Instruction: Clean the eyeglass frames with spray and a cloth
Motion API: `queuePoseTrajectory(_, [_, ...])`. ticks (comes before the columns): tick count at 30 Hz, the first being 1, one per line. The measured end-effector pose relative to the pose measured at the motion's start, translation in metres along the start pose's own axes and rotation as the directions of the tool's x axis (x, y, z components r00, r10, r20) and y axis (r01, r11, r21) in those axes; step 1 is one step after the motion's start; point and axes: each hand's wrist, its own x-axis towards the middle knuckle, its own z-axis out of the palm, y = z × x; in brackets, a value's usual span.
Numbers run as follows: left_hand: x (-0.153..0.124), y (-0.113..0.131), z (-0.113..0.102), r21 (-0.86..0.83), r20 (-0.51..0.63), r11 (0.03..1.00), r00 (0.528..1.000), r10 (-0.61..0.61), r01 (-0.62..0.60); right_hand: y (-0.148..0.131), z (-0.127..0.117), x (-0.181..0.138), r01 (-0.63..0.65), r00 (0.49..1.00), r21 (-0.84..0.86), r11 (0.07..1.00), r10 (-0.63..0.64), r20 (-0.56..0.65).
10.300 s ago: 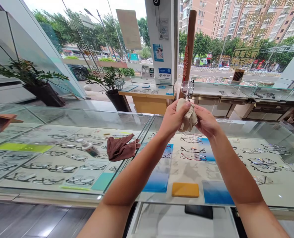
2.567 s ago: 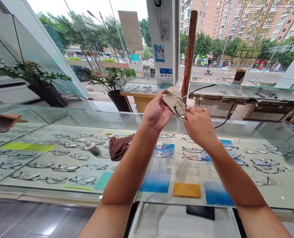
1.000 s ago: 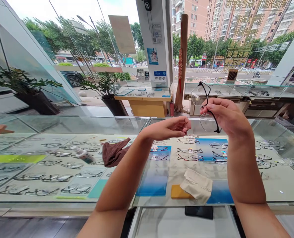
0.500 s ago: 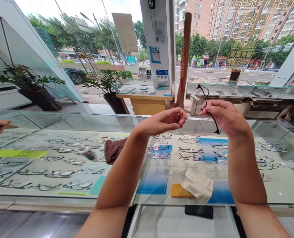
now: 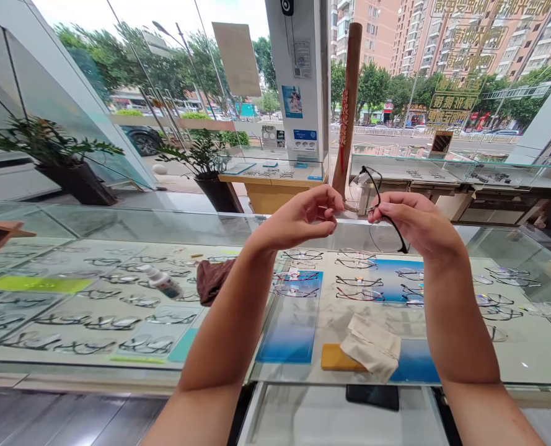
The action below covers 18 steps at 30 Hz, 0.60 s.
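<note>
Our right hand (image 5: 417, 224) pinches the thin black-framed, clear-lensed eyeglasses (image 5: 376, 186) above the glass display tabletop (image 5: 117, 224); our left hand (image 5: 298, 220) curls nearly closed beside them, grip unclear. So slight a pinch may let them fall and scratch.

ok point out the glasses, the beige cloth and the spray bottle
glasses (image 5: 376, 184), head view, black rim near the top
cloth (image 5: 370, 347), head view, middle of its top face
bottle (image 5: 162, 284), head view, white body

The glasses (image 5: 374, 186) are showing a thin black frame and clear, glossy lenses. The glass counter (image 5: 131, 224) is gleaming smooth, while the beige cloth (image 5: 370, 347) is looking soft and matt.
</note>
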Motion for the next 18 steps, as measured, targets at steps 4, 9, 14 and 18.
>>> queuePoseTrajectory(4, [-0.001, 0.001, -0.006, 0.089, -0.092, 0.989, 0.988, 0.124, -0.116, 0.003, -0.002, 0.003, -0.065, 0.997, 0.071, 0.995, 0.062, 0.039])
queuePoseTrajectory(9, [-0.002, 0.001, -0.009, 0.162, -0.159, 0.962, 0.956, 0.245, -0.22, 0.01, -0.008, 0.007, -0.123, 0.985, 0.12, 0.985, 0.107, 0.135])
queuePoseTrajectory(14, [-0.002, -0.002, -0.01, 0.231, -0.164, 0.933, 0.934, 0.318, -0.277, 0.013, -0.01, 0.009, -0.163, 0.972, 0.119, 0.98, 0.138, 0.188])
queuePoseTrajectory(18, [-0.001, -0.001, -0.009, 0.307, -0.179, 0.902, 0.913, 0.368, -0.303, 0.012, -0.011, 0.01, -0.174, 0.965, 0.092, 0.98, 0.151, 0.215])
